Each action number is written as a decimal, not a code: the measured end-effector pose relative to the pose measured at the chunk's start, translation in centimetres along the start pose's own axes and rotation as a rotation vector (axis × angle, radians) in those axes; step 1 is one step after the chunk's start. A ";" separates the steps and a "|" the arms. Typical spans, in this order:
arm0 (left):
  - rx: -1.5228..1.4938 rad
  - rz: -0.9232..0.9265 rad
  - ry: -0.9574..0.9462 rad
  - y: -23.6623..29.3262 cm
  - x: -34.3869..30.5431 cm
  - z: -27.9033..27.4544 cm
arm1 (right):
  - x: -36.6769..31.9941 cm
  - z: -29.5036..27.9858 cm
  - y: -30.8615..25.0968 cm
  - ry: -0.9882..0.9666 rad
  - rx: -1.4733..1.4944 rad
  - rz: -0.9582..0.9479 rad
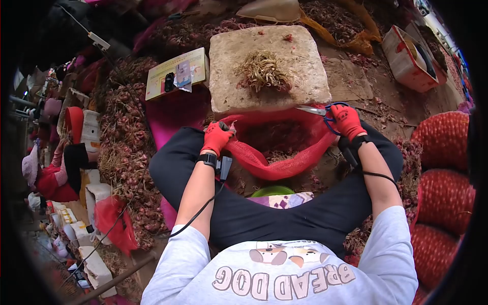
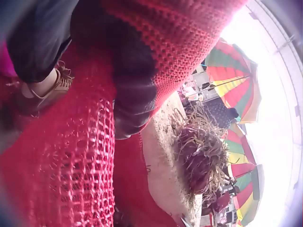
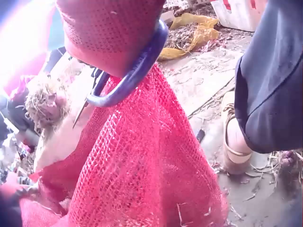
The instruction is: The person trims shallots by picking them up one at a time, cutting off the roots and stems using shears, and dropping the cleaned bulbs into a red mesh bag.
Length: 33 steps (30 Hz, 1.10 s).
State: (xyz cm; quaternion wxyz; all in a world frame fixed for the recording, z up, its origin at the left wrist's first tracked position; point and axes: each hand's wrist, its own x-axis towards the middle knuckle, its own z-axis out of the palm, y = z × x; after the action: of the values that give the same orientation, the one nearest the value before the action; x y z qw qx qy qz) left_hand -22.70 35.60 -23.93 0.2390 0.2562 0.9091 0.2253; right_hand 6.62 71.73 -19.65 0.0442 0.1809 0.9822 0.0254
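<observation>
A red mesh bag (image 1: 269, 169) hangs with its mouth spread between both gloved hands, over the person's lap and below a pale foam block. At the bag's left edge, the left hand (image 1: 217, 137) grips the mesh with curled fingers; a small pale stem-like bit sticks out by its thumb. The right hand (image 1: 347, 122) holds scissors with blue handles (image 3: 128, 85) and also grips the bag's right edge. The scissor blades (image 1: 311, 110) point left along the block's near side. A bunch of shallots (image 1: 262, 71) with dry tops lies on the foam block (image 1: 229, 56).
Loose shallots (image 1: 124, 112) cover the ground at left. A flat box (image 1: 155, 76) with a card and a small black item stands beside the block. Full red mesh sacks (image 1: 445, 193) line the right side; a white crate (image 1: 406, 58) stands at far right. Another person sits far left.
</observation>
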 end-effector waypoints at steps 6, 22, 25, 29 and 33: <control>0.141 0.318 0.244 3.9 -2.9 -2.4 | -2.0 -6.4 -1.8 -0.113 0.004 0.098; -0.832 0.084 -0.278 4.3 -3.2 1.9 | -2.6 -7.4 -3.9 -0.232 0.185 0.134; -1.019 0.215 -0.467 9.6 -7.6 -1.3 | -4.9 -8.7 -5.4 -0.119 0.487 0.095; -0.990 0.250 -0.424 12.4 -10.8 -0.1 | -5.9 -7.3 -9.1 -0.357 1.895 0.264; -0.456 0.602 -0.130 13.5 -11.8 0.8 | -4.8 -7.2 -14.3 -0.347 2.075 0.293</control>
State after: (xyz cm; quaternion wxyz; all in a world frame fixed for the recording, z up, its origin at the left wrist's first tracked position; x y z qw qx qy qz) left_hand -8.52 39.40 -13.55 0.2702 0.4659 0.7026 0.4651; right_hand 5.34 56.41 -13.04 0.0043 0.2478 0.4717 -0.8462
